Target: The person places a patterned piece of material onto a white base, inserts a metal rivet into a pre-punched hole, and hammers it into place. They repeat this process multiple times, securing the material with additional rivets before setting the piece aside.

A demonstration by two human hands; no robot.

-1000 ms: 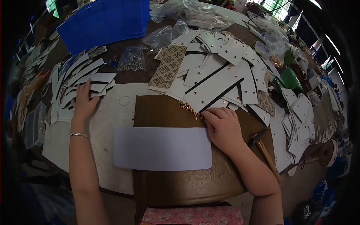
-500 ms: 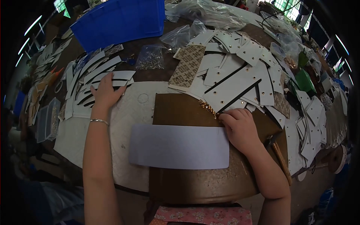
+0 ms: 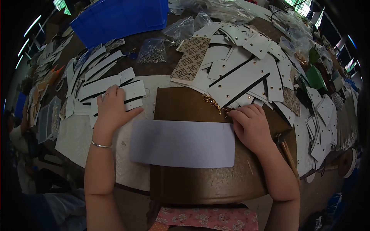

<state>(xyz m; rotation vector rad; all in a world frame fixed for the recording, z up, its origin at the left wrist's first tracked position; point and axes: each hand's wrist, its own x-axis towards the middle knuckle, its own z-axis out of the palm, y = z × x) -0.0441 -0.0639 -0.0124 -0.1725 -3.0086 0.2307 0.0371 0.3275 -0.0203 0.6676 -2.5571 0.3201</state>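
Note:
A pale rectangular panel (image 3: 183, 144) lies across the brown board (image 3: 208, 188). My left hand (image 3: 112, 109) rests with spread fingers on a stack of white strips (image 3: 133, 90) at the left. At the panel's upper right corner is my right hand (image 3: 249, 122), its fingers drawn together beside small gold pieces (image 3: 212, 102); whatever its fingertips hold is too small to make out. Beyond it spreads a pile of white pieces with gold studs (image 3: 239, 79). A hammer (image 3: 287, 154) lies right of my right forearm.
A blue bin (image 3: 119, 21) stands at the back left, near a bag of small metal parts (image 3: 152, 51). A clear plastic box (image 3: 49, 119) sits at the left edge. A patterned piece (image 3: 191, 58) lies by the pile, and a green box (image 3: 315, 80) stands at the right.
My left hand has moved toward me and slightly right, and the strips under it have shifted the same way. My right hand stays by the gold pieces.

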